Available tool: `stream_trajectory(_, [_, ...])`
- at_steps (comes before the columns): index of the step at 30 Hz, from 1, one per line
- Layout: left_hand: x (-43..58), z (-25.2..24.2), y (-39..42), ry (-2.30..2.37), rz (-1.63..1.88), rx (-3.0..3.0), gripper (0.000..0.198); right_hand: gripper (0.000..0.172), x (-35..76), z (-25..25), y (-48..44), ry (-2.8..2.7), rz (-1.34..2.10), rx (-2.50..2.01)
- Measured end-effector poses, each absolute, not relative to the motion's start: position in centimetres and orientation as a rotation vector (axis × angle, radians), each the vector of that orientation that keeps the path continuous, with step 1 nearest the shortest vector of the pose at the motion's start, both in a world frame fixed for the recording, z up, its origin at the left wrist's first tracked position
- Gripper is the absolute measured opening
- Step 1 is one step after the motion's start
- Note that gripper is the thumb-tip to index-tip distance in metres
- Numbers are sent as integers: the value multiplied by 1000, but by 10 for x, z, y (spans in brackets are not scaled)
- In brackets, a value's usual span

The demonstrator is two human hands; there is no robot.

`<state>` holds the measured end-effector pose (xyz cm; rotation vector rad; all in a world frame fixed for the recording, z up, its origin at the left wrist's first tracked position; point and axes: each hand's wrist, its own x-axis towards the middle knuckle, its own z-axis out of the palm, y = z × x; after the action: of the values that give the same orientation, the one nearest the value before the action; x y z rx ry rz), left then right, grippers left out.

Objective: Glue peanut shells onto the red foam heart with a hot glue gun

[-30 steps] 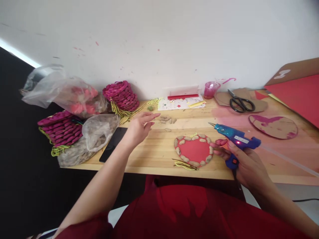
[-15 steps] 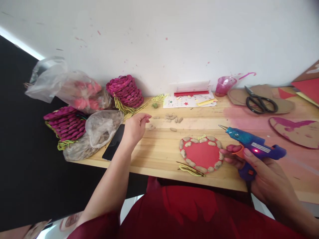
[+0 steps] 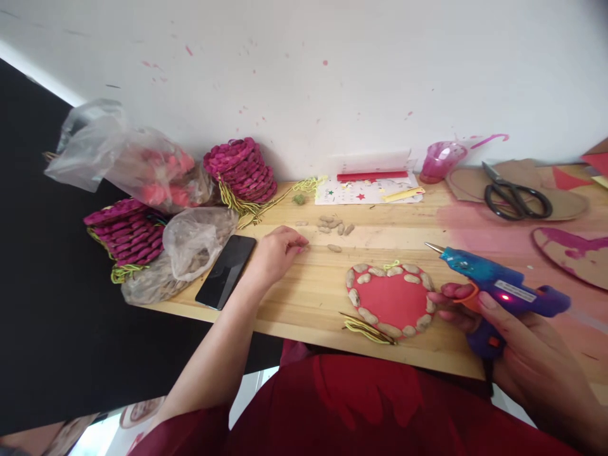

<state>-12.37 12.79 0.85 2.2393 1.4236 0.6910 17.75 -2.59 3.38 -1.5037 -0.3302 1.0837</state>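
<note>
My right hand [image 3: 513,329] is wrapped round a blue glue gun [image 3: 503,278], a finger at its orange trigger and a red light glowing on its side. The metal nozzle points left, above the table. My left hand [image 3: 280,256] rests low over the wood, its fingertips pinched on a peanut [image 3: 306,246] that is mostly hidden by them. Between the hands lies a red heart [image 3: 392,297] edged with peanuts, with a second row begun along its top. Several loose peanuts [image 3: 335,223] are scattered beyond my left hand.
A black phone [image 3: 225,272], plastic bags [image 3: 192,244] and magenta woven baskets [image 3: 240,171] are at the left. Yarn strands [image 3: 368,329] lie by the heart. Along the back are a paper [image 3: 365,190], a pink cup [image 3: 441,161], scissors [image 3: 515,196] and cardboard pieces [image 3: 572,256].
My left hand has moved right and down onto the loose peanuts, uncovering more of the phone. The glue gun in my right hand has shifted slightly right in view.
</note>
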Motion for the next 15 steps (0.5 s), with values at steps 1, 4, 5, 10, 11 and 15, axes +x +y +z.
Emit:
stream_trajectory(1, [-123,10,127,1395,698,2231,20,43,177,35,-26,-328,1086,-1514])
stream_trajectory(4, [-124,15,125,1477,744,2200,20,41,177,36,-25,-344,1083,-1524])
stream_trajectory(5, [-125,15,125,1529,749,2193,18,40,178,35,-25,-353,1079,-1525])
stream_trajectory(10, [-129,12,123,1543,690,2203,9,31,180,32,-25,-389,1085,-1509])
stream_trajectory(11, [-128,10,122,1512,677,2204,10,31,180,31,-25,-388,1082,-1506])
stream_trajectory(15, [-125,10,119,1453,658,2190,10,38,179,32,-26,-367,1088,-1542])
